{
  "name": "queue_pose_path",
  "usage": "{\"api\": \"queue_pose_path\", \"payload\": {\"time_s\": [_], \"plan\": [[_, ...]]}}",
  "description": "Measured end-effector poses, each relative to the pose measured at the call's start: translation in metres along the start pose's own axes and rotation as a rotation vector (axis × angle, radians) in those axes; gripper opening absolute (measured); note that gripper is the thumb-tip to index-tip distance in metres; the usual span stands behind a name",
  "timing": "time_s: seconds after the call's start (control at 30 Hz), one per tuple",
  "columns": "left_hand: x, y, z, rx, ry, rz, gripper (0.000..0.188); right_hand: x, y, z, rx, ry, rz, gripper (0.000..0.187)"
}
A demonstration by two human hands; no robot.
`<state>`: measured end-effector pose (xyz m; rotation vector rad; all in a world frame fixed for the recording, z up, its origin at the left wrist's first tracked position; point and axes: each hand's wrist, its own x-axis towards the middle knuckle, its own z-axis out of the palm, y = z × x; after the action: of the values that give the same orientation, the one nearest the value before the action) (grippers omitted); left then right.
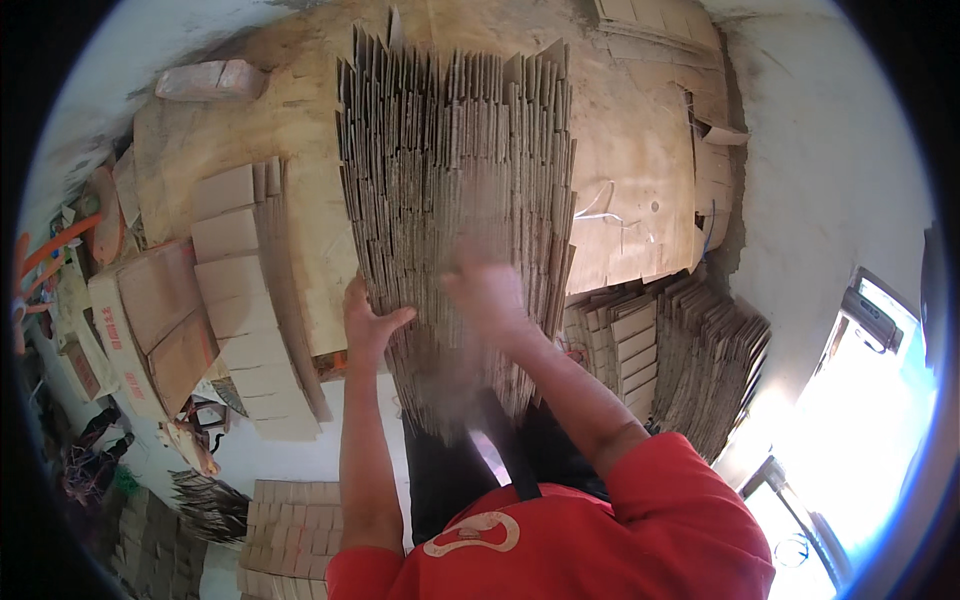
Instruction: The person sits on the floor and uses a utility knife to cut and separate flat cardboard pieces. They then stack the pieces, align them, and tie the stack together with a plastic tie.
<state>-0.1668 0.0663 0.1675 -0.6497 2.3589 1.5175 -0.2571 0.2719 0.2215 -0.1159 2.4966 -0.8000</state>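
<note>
A long stack of thin brown cardboard pieces (400, 200), packed on edge in several rows, runs from the far side of the table toward my body. My left hand (372, 325) rests against its left edge, fingers along the side and thumb spread over the top. Above the middle of the stack is my right hand (488, 295). Motion smears its fingers, so whether they hold anything is unclear. The cardboard below that hand is blurred too, at the stack's near end.
Under the stack lies a wooden board (630, 180). A row of cardboard pieces (235, 290) stands at left beside an open carton (140, 330). More cardboard stacks (700, 350) sit at right. A brick-like block (210, 82) lies far left. Bright light enters at a doorway (850, 430).
</note>
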Motion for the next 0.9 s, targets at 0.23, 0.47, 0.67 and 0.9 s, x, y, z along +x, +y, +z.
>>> {"api": "queue_pose_path", "payload": {"time_s": [0.23,0.47,0.67,0.9], "plan": [[0.007,0.045,-0.002,-0.028,0.06,-0.034,0.134,-0.018,0.116,-0.056,0.016,0.55,0.343,0.082],[0.009,0.077,0.037,0.319,0.144,0.018,0.138,-0.018,0.076,-0.002,0.369,0.14,0.381,0.101],[0.029,0.065,0.027,0.349,0.264,-0.02,0.139,-0.009,0.07,-0.011,0.537,0.108,0.238,0.1],[0.037,0.065,0.011,-0.084,0.297,-0.105,0.14,0.008,0.109,0.005,0.898,0.052,0.339,0.089]]}}
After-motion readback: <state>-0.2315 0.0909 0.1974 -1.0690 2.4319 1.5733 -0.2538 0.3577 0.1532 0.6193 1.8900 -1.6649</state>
